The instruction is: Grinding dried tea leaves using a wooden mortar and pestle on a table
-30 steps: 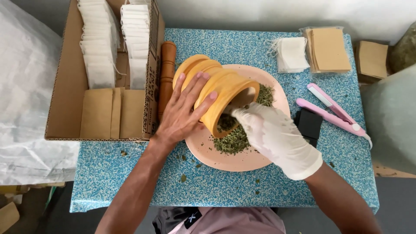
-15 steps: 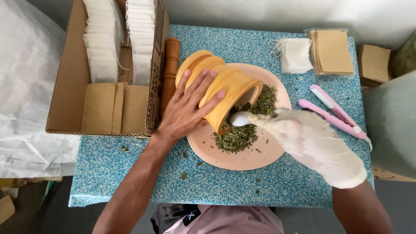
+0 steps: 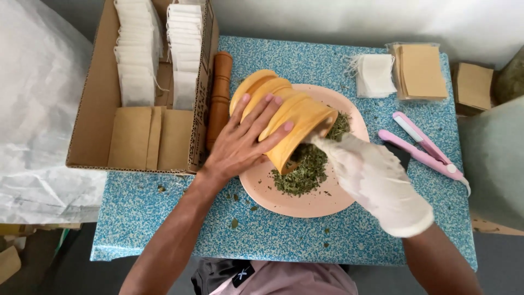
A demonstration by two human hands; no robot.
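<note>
My left hand [image 3: 245, 141] lies over a yellow wooden mortar [image 3: 284, 117], gripping it tipped on its side with its mouth over a pink plate [image 3: 305, 202]. A heap of dried green leaves [image 3: 305, 169] sits on the plate below the mouth. My right hand [image 3: 371, 175] wears a white glove and its fingertips reach to the mortar's mouth; whether it holds anything there is hidden.
A wooden pestle [image 3: 220, 98] lies left of the mortar beside a cardboard box [image 3: 93, 114] of white bags and brown envelopes. White bags [image 3: 374, 74], brown envelopes [image 3: 420, 71] and a pink sealer tool [image 3: 423, 145] lie at the right on the blue speckled table [image 3: 164, 218].
My gloved right hand has drawn back along the plate and returned to the mortar's mouth. More leaves lie on the plate. The left hand keeps the mortar tilted.
</note>
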